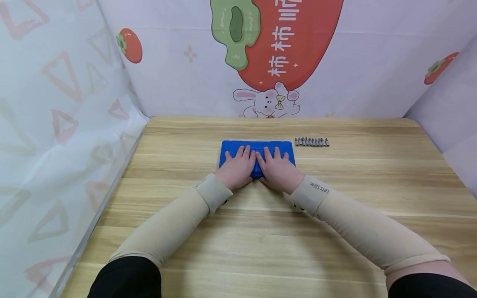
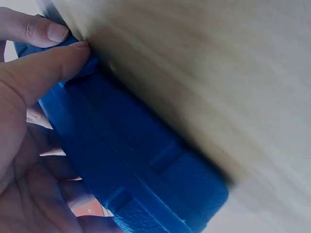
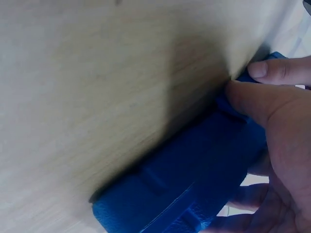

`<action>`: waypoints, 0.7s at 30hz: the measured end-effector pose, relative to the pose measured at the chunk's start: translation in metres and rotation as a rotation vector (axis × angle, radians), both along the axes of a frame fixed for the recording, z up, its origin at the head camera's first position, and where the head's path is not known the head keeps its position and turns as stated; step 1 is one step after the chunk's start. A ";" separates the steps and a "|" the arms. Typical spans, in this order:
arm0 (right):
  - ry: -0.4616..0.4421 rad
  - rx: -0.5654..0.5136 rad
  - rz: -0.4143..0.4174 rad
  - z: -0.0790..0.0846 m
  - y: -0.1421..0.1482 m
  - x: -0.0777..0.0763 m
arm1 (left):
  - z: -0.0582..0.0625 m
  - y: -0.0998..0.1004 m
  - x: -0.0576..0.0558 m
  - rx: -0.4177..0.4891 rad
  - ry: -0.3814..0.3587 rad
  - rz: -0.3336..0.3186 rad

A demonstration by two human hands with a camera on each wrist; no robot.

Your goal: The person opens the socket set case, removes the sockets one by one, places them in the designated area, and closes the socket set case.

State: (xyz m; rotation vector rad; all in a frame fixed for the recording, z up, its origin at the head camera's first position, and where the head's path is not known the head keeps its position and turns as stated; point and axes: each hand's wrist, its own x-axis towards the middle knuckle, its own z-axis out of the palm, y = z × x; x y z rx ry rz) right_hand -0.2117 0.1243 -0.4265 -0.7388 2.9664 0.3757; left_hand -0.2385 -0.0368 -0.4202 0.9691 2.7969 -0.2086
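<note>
A blue plastic case (image 1: 257, 145) lies closed on the wooden table, its long side toward me. My left hand (image 1: 237, 169) grips its left half, fingers spread over the lid and thumb down at the front edge. On the right half, my right hand (image 1: 279, 171) holds the case the same way. Both thumbs meet near the middle of the front, at a latch (image 2: 80, 73) seen in the left wrist view. In the right wrist view the case's front side (image 3: 160, 184) shows its textured corner. The hands cover much of the lid.
A row of several metal screwdriver bits (image 1: 312, 142) stands just right of the case. The wooden table (image 1: 257, 248) reaches back to a printed cloth backdrop (image 1: 179, 74). Another cloth (image 1: 67, 145) hangs along the left side.
</note>
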 end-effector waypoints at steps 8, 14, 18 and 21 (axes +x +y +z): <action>0.072 0.049 0.050 -0.003 0.003 0.002 | 0.000 0.001 -0.001 0.010 -0.004 0.012; 0.101 0.040 0.059 -0.004 0.004 -0.002 | 0.001 0.003 -0.002 0.024 0.014 0.021; 0.103 0.051 0.065 -0.006 0.004 -0.001 | -0.001 0.002 -0.001 0.028 0.015 0.026; 0.112 0.055 0.074 -0.007 0.004 0.000 | -0.002 0.001 0.000 0.038 0.014 0.035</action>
